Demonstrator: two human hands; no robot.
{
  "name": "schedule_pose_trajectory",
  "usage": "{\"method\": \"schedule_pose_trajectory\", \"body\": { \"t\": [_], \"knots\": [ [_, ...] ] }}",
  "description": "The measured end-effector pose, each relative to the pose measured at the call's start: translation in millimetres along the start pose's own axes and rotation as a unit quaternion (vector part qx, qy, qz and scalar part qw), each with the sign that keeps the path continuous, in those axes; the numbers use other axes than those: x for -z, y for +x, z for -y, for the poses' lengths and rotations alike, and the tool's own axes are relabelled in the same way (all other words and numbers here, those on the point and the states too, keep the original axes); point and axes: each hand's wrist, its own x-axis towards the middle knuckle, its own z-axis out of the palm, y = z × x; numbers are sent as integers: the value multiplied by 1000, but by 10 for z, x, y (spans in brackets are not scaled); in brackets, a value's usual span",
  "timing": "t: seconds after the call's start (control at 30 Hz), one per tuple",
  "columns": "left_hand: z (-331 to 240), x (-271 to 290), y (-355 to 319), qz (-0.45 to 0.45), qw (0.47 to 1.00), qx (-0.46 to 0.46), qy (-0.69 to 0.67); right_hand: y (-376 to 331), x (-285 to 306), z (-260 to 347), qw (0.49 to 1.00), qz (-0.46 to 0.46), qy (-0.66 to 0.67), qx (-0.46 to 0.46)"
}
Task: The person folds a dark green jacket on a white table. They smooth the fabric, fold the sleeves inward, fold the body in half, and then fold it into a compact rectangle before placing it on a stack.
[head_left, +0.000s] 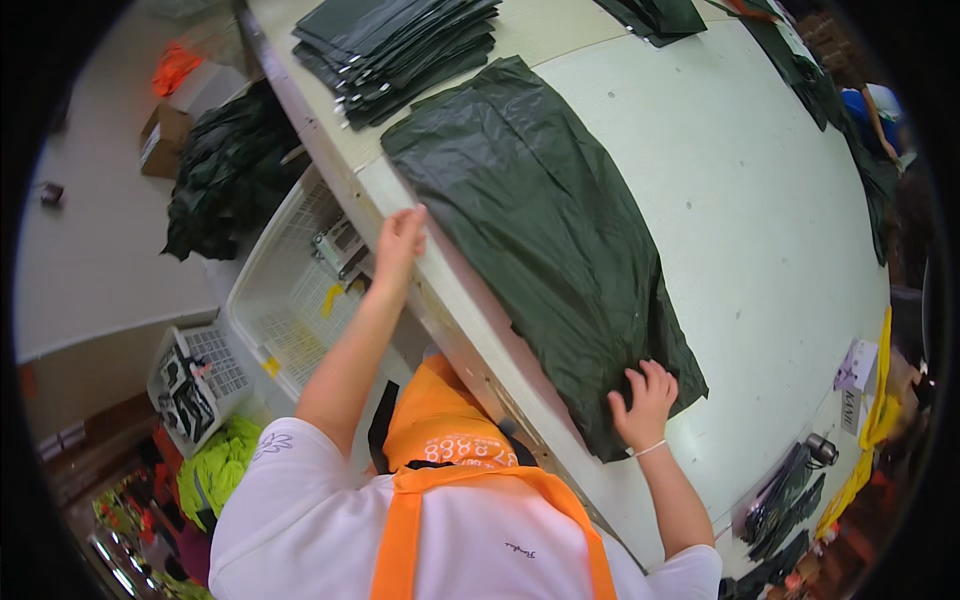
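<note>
- My left hand [400, 240], upper centre-left of the frame: open, fingers curled over the near edge of the pale table [760, 230], just beside the corner of the dark green plastic sheet [540, 240]. It holds nothing.
- My right hand [643, 402], lower centre-right: open, fingers spread, pressed flat on the sheet's near corner.
- The sheet lies folded in a long strip, running diagonally from top centre down to my right hand, creased and glossy.
- Stack of folded dark sheets [395, 50] at top left of the table, touching the strip's far end.
- White plastic crate [285, 300] sits below the table edge, centre left.
- Heap of dark green material [230, 170] on the floor, upper left.
</note>
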Motion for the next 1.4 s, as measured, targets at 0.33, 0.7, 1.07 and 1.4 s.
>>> {"method": "schedule_pose_trajectory", "body": {
  "t": [0.33,0.7,1.07,1.4],
  "knots": [
    [-1208,-894,1803,47,866,-373,330,2904,-156,1167,977,53,127,-161],
    [-1478,-830,2469,120,881,-300,346,3551,-118,1417,944,-198,262,-29],
    [-384,-28,635,8,999,48,-10,3999,-26,1191,992,-117,-51,0],
    [-339,-318,651,46,991,37,-116,4851,-208,1062,978,-156,104,89]
  ]
}}
